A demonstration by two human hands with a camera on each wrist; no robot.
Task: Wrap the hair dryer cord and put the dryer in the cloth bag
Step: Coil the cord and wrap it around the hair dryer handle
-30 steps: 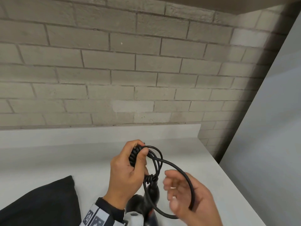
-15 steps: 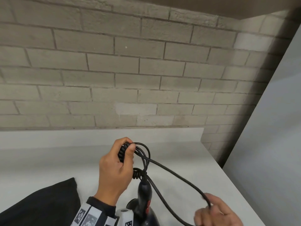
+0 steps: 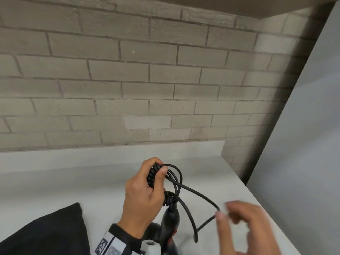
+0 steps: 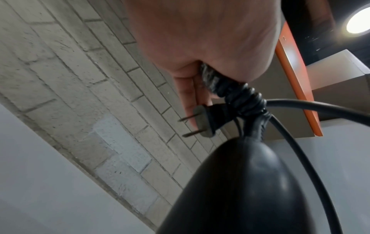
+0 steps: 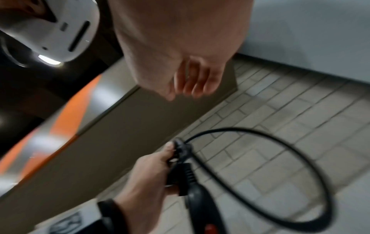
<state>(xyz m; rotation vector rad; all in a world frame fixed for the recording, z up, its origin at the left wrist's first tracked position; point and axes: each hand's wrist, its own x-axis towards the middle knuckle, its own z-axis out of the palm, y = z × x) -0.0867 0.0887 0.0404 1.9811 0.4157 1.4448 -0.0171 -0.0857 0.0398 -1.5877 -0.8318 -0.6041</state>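
My left hand grips a bundle of wound black cord above the hair dryer's handle, which hangs below it. The plug sticks out beside the left hand's fingers, just above the dryer. A loose loop of cord runs out to the right and bends sharply by my blurred right hand. In the right wrist view that hand's fingers hang loosely curled with no cord between them, and the loop swings free. The black cloth bag lies at the lower left.
A white counter carries the bag and ends at an edge on the right. A brick wall stands behind it and a pale panel closes the right side. A shelf with an orange edge hangs overhead.
My right hand, which pulled the cord out to the lower right half a second ago, has come up and left, and the loop has gone slack. The left hand keeps its grip.
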